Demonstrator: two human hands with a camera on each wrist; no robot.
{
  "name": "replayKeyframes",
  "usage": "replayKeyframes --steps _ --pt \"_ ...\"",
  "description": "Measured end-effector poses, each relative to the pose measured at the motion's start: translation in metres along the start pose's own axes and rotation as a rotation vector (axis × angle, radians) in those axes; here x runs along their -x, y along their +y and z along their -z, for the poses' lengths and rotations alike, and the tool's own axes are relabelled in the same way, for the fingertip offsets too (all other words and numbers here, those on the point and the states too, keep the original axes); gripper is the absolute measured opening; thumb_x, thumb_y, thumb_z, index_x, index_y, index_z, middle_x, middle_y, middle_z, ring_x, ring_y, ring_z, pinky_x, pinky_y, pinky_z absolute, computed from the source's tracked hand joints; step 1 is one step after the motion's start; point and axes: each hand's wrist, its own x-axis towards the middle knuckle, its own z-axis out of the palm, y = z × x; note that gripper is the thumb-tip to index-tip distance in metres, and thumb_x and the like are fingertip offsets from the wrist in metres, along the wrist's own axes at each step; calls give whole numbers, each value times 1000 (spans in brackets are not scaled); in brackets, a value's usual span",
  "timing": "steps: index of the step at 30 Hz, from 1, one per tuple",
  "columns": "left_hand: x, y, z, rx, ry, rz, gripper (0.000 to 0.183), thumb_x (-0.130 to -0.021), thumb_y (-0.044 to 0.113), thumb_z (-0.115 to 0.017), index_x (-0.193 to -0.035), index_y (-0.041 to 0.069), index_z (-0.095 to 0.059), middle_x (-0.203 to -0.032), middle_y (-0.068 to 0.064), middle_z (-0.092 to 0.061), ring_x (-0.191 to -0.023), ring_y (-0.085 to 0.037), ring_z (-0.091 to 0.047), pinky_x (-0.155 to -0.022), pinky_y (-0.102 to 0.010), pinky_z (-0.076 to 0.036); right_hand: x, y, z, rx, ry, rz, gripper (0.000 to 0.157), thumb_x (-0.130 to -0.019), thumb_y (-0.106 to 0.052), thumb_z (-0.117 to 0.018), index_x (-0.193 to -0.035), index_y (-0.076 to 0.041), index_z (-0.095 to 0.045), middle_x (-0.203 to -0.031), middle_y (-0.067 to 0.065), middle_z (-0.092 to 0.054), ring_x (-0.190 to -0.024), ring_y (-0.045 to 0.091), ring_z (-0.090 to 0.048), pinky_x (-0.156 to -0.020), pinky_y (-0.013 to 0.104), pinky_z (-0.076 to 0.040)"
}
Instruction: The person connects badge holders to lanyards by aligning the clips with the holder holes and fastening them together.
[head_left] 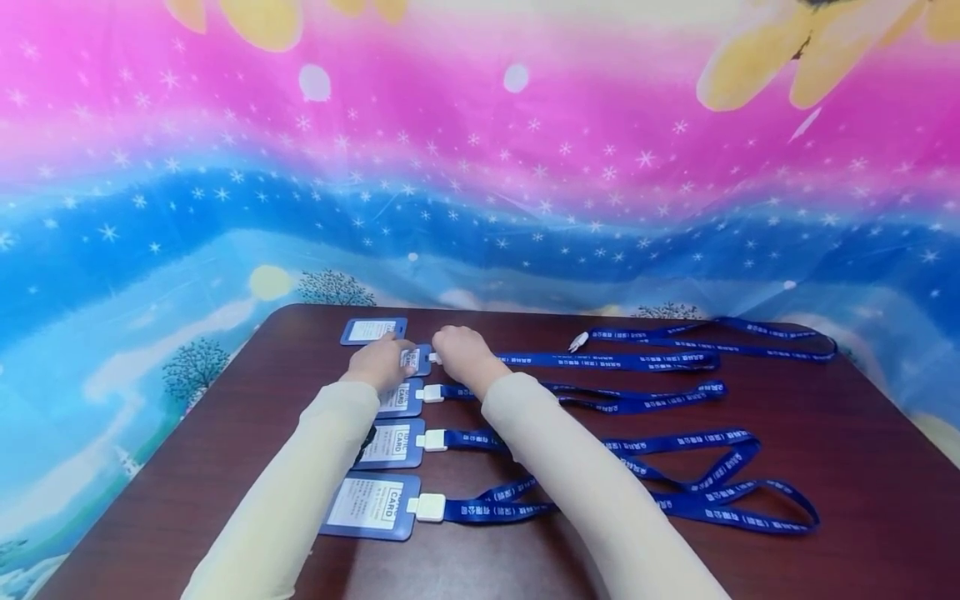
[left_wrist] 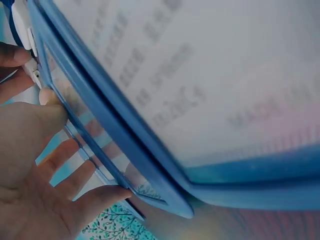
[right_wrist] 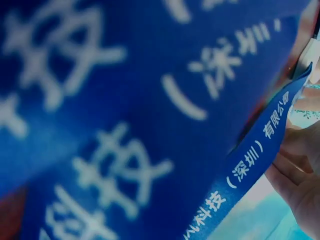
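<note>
At the far part of the table, my left hand [head_left: 377, 363] grips a blue-framed ID card holder [head_left: 423, 361], partly covered by the fingers. Just to its right, my right hand [head_left: 467, 358] pinches the white clip [head_left: 436, 358] of a blue lanyard [head_left: 615, 362] at the holder's edge. The left wrist view shows the left hand [left_wrist: 25, 155] with thumb and fingers on the holder's edges, and the clip [left_wrist: 34, 72] between the right fingertips [left_wrist: 20, 55]. Whether the clip is fastened cannot be told. Lanyard ribbon hides much of the right wrist view, beside the right hand [right_wrist: 302, 187].
Nearer on the brown table [head_left: 465, 567], several card holders [head_left: 367, 506] lie in a column with blue lanyards [head_left: 750, 508] stretched rightward. Behind the hands lie a separate card holder [head_left: 356, 331] and a loose lanyard [head_left: 750, 340] with a metal-looking clip [head_left: 578, 342]. A patterned cloth [head_left: 480, 167] hangs behind.
</note>
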Motion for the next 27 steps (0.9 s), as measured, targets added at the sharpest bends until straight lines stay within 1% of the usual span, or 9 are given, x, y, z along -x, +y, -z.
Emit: replayKeyframes --steps 3,9,14,19,24,27 --pt "2 -3 -1 7 -4 -15 50 -98 23 -65 -144 10 -53 -156 -24 -30 -140 -42 -34 -110 -57 -33 0 -2 -4 -3 5 8 20 -97 -15 -65 -116 -10 -70 -109 6 -68 -99 19 -64 -93 32 -52" --pt "4 -8 -2 8 3 -30 50 -97 23 -66 -144 10 -53 -155 -25 -31 -140 -43 -34 -109 -58 -34 1 -7 -6 44 11 35 22 -96 -15 -67 -118 -12 -70 -110 5 -69 -100 18 -64 -94 31 -52" --pt "6 -7 -3 38 15 -27 50 -96 22 -67 -143 10 -53 -155 -24 -32 -141 -42 -33 -110 -58 -32 1 -8 -5 84 17 51 23 -96 -16 -67 -119 -13 -70 -110 4 -69 -102 17 -65 -94 30 -52" --pt "5 -6 -5 43 24 -39 50 -96 21 -67 -143 8 -54 -154 -25 -33 -140 -43 -33 -110 -57 -32 3 -10 -4 131 15 78 24 -96 -15 -67 -120 -13 -70 -111 4 -68 -103 17 -65 -93 30 -52" --pt "3 -4 -4 34 28 -46 50 -96 21 -67 -143 8 -54 -154 -25 -34 -140 -43 -34 -110 -57 -32 3 -9 -4 165 22 84 25 -96 -16 -68 -121 -13 -69 -111 4 -68 -103 17 -64 -92 30 -52" --pt "1 -3 -2 20 23 -49 51 -97 23 -66 -144 9 -52 -154 -25 -32 -140 -43 -33 -110 -58 -32 2 -6 -4 156 23 87 26 -97 -16 -66 -122 -12 -69 -114 5 -67 -104 18 -64 -93 31 -52"
